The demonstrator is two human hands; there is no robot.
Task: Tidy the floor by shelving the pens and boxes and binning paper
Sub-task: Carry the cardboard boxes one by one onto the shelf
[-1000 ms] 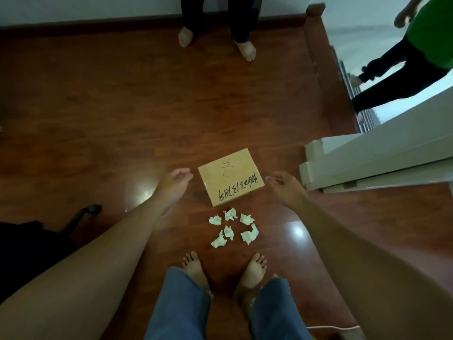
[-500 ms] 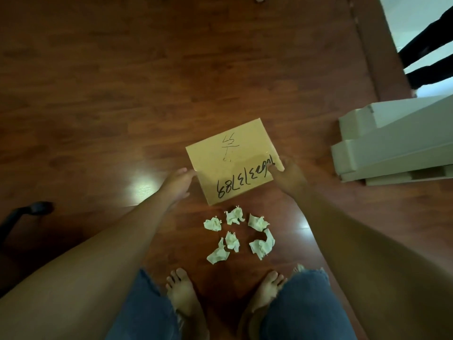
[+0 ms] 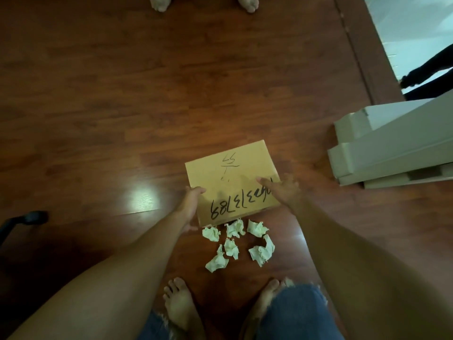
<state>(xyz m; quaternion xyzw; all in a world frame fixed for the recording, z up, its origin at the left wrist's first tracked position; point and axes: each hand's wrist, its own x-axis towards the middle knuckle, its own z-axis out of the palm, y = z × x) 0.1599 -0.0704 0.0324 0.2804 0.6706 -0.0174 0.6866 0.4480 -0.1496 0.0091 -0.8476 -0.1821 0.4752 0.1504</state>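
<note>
A flat brown cardboard box (image 3: 228, 168) with black handwriting lies on the dark wooden floor. My left hand (image 3: 190, 204) grips its left edge, thumb on top. My right hand (image 3: 282, 190) grips the right edge, with fingers lying over the top face. Several crumpled white paper balls (image 3: 235, 241) lie scattered on the floor just in front of the box, between it and my bare feet (image 3: 181, 305). No pens are in view.
Stacked pale flat-pack boxes (image 3: 392, 153) sit on the floor at the right. Another person's bare feet (image 3: 159, 2) stand at the far edge. A person's dark-clothed legs (image 3: 429, 67) show in the doorway at top right. A black chair base (image 3: 27, 218) pokes in at left.
Both hands moved in from either side and closed on the box's edges. My head has dropped lower and closer to the floor.
</note>
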